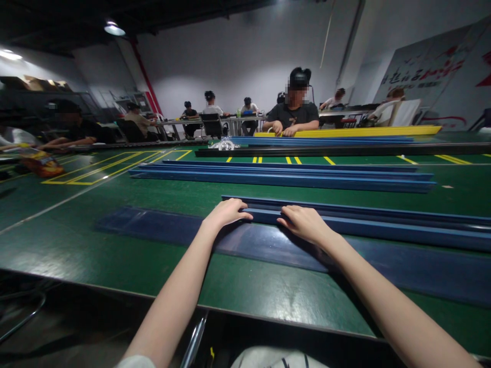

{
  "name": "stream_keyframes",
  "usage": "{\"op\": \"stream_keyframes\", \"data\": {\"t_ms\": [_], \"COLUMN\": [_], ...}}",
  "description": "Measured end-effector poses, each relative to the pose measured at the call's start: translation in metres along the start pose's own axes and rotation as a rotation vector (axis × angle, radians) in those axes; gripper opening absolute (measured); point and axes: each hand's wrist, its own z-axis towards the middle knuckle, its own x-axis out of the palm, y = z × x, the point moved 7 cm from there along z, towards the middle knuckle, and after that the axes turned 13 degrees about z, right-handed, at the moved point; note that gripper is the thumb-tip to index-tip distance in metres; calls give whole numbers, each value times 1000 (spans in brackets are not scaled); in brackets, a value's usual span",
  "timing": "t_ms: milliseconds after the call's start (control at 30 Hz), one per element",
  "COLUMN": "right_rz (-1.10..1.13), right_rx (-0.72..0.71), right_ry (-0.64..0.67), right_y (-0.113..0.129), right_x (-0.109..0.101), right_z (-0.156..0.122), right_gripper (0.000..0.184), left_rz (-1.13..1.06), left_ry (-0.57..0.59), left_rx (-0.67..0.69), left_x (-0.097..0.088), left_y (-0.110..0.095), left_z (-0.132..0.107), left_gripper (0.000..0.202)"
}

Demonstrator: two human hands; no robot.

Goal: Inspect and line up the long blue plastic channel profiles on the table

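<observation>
I saw the left hand and right hand, each grip half-curled around the blue channel; even pressure seemed best, steadying it beyond the flat strip.

Wall banner, red and black lettering, unreadable

A pale wall rises under a dark ceiling, where a lamp glows at left. A red strip slants downward nearby; a lettered banner spans the right. Chairs stand by far tables, beyond the glossy green table.
</observation>
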Motion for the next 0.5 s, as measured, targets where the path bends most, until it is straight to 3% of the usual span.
{"op": "stream_keyframes", "data": {"t_ms": [500], "right_rz": [-87], "right_rx": [85], "right_ry": [81], "right_y": [-3], "right_x": [-13], "right_z": [0], "right_gripper": [23], "left_rz": [131], "left_ry": [-123], "left_rx": [110], "left_x": [-2], "left_y": [-19], "left_z": [3], "left_gripper": [36]}}
